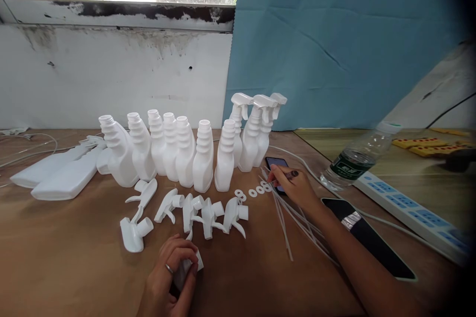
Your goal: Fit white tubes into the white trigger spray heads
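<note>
My left hand (171, 273) is closed around a white spray trigger head (190, 263) near the table's front edge. My right hand (293, 184) reaches forward with its fingertips pinched at the row of small white washers (253, 192). Thin white dip tubes (288, 218) lie fanned out under that hand. Several loose white trigger heads (201, 210) lie in a row in front of me. Behind them stands a line of open white bottles (178, 151), and bottles with trigger heads fitted (256, 129) stand to their right.
Two white bottles (61, 176) lie flat at the left. A small phone (277, 163) sits beyond my right hand and a larger dark phone (368, 237) beside my forearm. A clear water bottle (353, 161), white power strip (409, 213) and cable are at the right.
</note>
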The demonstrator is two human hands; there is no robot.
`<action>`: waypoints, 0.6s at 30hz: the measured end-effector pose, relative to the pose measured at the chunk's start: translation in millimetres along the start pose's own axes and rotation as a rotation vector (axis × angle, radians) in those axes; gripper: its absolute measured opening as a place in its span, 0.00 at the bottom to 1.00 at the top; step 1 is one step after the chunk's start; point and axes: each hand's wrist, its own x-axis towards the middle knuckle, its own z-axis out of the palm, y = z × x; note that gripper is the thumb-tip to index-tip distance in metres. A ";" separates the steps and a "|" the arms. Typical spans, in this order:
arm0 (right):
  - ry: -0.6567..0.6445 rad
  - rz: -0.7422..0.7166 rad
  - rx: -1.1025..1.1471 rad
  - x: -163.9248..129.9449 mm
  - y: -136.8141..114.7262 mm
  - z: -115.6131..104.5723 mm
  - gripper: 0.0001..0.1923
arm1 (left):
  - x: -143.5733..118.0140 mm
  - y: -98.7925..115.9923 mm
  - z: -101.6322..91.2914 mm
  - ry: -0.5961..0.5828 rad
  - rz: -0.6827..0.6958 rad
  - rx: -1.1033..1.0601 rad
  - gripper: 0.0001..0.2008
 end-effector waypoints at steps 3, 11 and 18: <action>-0.017 0.015 0.010 0.6 2.4 0.9 0.26 | -0.3 2.4 0.2 0.002 0.041 0.042 0.11; -0.020 0.030 0.038 2.8 4.5 2.9 0.26 | 3.8 1.2 -1.1 -0.013 0.154 0.178 0.11; -0.035 0.068 0.079 2.5 4.9 0.7 0.28 | 2.9 2.6 -1.3 -0.004 0.149 0.207 0.10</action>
